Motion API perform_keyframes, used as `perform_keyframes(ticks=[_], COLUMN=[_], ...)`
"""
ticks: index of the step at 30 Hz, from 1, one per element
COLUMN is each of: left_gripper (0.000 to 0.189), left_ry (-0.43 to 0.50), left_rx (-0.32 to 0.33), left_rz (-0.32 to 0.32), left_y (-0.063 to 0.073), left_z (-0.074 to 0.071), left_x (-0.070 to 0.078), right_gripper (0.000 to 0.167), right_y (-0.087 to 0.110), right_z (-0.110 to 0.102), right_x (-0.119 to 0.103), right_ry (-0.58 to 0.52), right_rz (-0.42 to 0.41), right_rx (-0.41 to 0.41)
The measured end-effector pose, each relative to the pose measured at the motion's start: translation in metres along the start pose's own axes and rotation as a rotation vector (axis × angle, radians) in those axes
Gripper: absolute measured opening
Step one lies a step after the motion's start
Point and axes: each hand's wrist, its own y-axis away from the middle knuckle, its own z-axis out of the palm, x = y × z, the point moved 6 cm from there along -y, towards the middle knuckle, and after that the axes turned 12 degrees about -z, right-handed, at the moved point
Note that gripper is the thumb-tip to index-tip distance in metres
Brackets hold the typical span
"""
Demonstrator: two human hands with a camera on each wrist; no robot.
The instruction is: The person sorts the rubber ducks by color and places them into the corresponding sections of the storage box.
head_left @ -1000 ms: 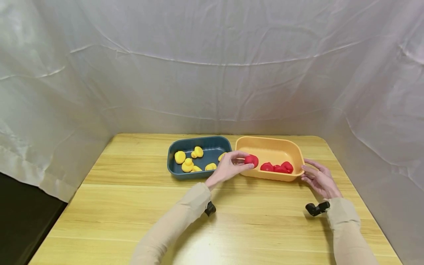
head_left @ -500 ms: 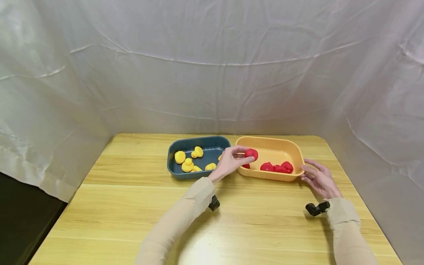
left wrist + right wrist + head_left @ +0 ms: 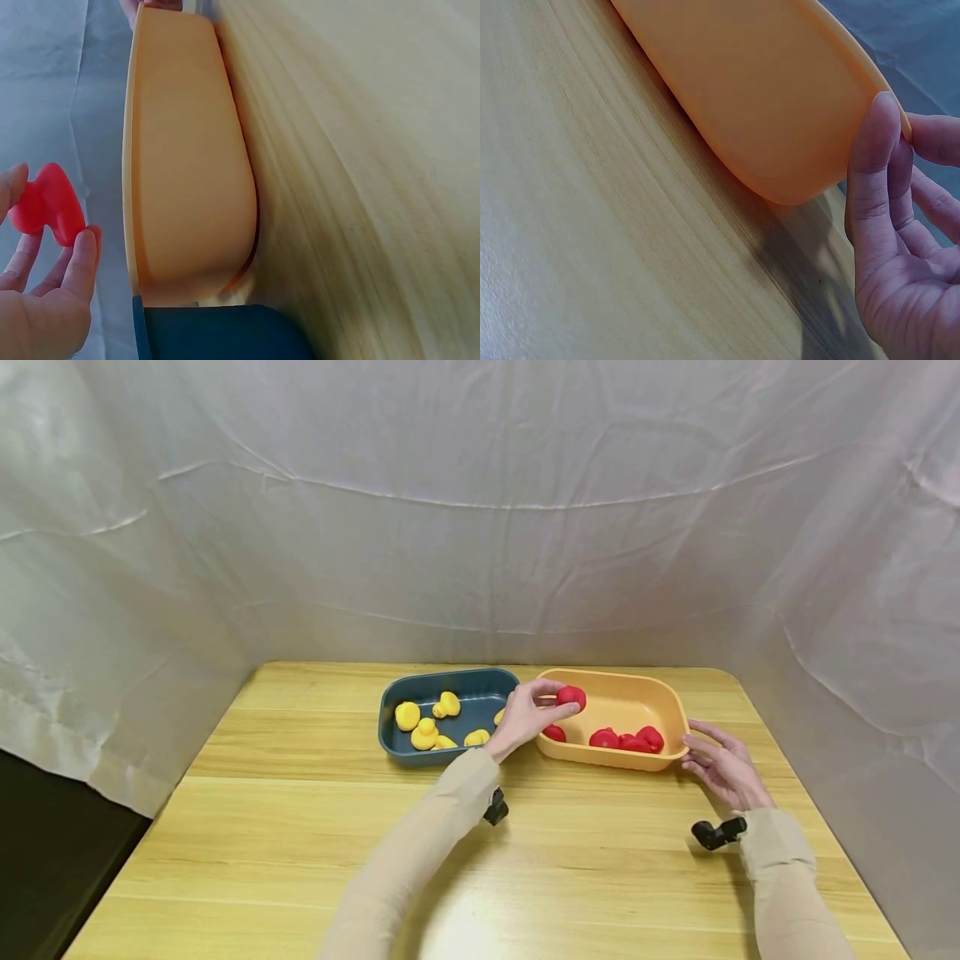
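My left hand [image 3: 520,717] pinches a red rubber duck [image 3: 572,697] between thumb and fingers, above the left end of the orange bin [image 3: 622,689]. The left wrist view shows the same red duck [image 3: 51,204] held at the fingertips, higher than the bin's rim. Several red ducks [image 3: 604,738] lie inside the orange bin, one of them [image 3: 555,733] just below my left hand. At the bin's right end my right hand [image 3: 723,766] grips the rim. In the right wrist view, the thumb [image 3: 876,139] lies against the bin's outer wall, with a finger over the rim.
A dark blue bin [image 3: 412,758] holding several yellow ducks [image 3: 424,734] stands close to the orange bin's left end; my left hand partly covers its right side. Both are near the far edge of the wooden table [image 3: 570,877]. Pale fabric [image 3: 495,560] hangs behind.
My left hand has lifted the red duck and moved it slightly away from me. Another red duck has come into view beneath it. The right hand stays at the rim.
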Motion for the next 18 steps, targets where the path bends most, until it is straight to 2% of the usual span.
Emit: perform_keyframes(ticks=[8, 18], left_gripper=[0.037, 0.034], left_ry=[-0.031, -0.018], left_rx=[0.036, 0.042], left_rz=[-0.009, 0.003], left_y=[-0.0047, -0.0084], left_z=[0.0010, 0.0043], left_x=[0.0025, 0.0041], right_gripper=[0.030, 0.030], right_y=[-0.0002, -0.0004], right_z=[0.0012, 0.0006], right_x=[-0.0007, 0.0000], right_ry=[0.006, 0.006], right_rz=[-0.001, 0.007], right_rx=[-0.003, 0.000])
